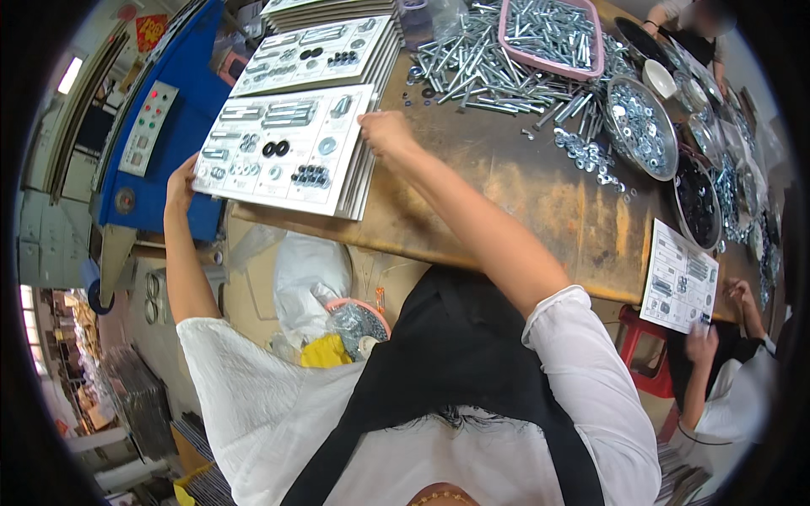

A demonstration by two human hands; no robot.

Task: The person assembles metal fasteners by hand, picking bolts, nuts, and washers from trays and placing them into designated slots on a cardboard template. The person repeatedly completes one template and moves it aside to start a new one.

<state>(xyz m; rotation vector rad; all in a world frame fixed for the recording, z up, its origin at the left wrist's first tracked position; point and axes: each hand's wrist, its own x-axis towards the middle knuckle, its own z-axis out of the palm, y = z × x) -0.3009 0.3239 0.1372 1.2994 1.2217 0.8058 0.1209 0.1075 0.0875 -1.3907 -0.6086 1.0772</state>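
Observation:
A white card [283,148] with bolts, washers and black rings fixed on it lies on top of a stack of like cards at the table's left edge. My left hand [180,182] grips its left edge. My right hand [385,132] presses on its right edge near the top corner. A second stack of filled cards [319,52] sits just behind it.
Loose silver bolts [472,67] spread across the brown table [523,185], with a pink tray of bolts [553,34], a metal bowl of washers [645,118] and a dark bowl [699,202]. Another person's hands [717,320] hold a printed card at right. A blue machine [160,110] stands at left.

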